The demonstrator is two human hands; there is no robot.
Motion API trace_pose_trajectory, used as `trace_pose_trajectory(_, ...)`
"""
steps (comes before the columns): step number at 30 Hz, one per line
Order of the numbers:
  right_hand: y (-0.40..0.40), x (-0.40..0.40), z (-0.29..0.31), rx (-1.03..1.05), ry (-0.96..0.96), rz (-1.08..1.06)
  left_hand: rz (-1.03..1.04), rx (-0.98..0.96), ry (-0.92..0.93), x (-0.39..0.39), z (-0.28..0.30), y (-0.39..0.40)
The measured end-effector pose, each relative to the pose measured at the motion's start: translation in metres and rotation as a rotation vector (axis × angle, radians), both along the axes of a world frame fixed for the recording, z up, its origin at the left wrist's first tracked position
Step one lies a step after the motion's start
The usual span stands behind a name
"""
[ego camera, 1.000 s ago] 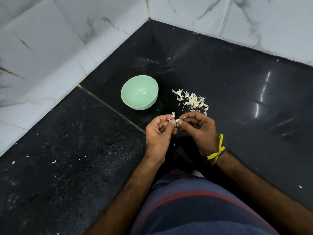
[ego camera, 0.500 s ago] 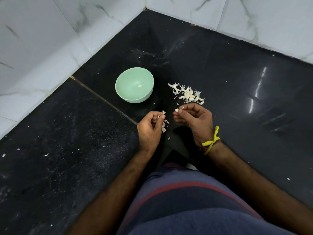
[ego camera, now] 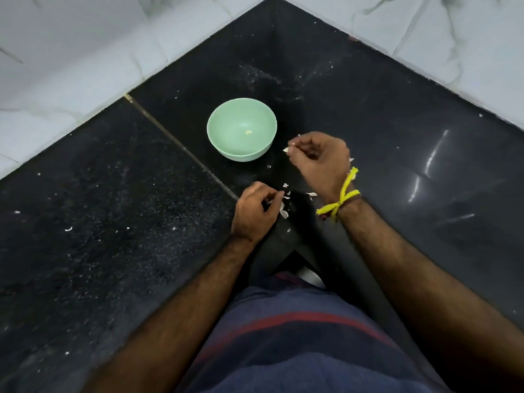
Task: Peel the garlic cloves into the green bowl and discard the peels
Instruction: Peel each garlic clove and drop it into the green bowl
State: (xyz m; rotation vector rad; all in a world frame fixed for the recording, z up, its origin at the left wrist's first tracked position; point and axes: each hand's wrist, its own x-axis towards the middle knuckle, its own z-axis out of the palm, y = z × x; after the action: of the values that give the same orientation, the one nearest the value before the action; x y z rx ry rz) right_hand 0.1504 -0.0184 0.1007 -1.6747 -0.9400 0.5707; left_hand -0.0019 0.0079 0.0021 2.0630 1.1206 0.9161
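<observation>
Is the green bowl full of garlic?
No, the green bowl is almost bare inside, with just one small pale piece lying near its bottom.

Black polished counter (ego camera: 397, 114) with a thin seam (ego camera: 181, 146) and pale specks, white marbled wall tiles (ego camera: 85, 52) round its corner, yellow wrist thread (ego camera: 341, 198), striped blue-and-red cloth (ego camera: 297, 336) at the bottom.

Head view, steeply downward, near hands (ego camera: 320, 163)

no readable text, labels, numbers or signs anywhere
</observation>
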Motion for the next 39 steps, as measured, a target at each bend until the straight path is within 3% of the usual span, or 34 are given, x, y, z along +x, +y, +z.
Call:
trace_pose_trajectory(10, 0.105, -0.024, 0.007, -0.188, -0.513, 0.281, -0.010, -0.039, 0.032, 0.000, -0.005, 0.003)
trace_pose_trajectory(16, 0.106, -0.016, 0.011, -0.170, -0.419, 0.182, -0.010, -0.018, 0.018, 0.002, -0.004, 0.003)
trace_pose_trajectory(22, 0.055, 0.001, 0.010, -0.064, -0.295, 0.004, 0.008, -0.035, 0.012, 0.003, -0.006, 0.004)
trace_pose_trajectory(29, -0.022, 0.050, -0.019, -0.236, -0.168, -0.316, 0.020, 0.017, 0.045, 0.003, -0.006, 0.001)
trace_pose_trajectory(34, -0.045, 0.068, -0.032, -0.326, -0.215, -0.330, 0.058, 0.032, 0.054, 0.014, 0.004, -0.012)
trace_pose_trajectory(39, -0.051, 0.069, -0.043, -0.419, -0.338, -0.212, -0.061, 0.225, 0.200, 0.028, -0.003, -0.019)
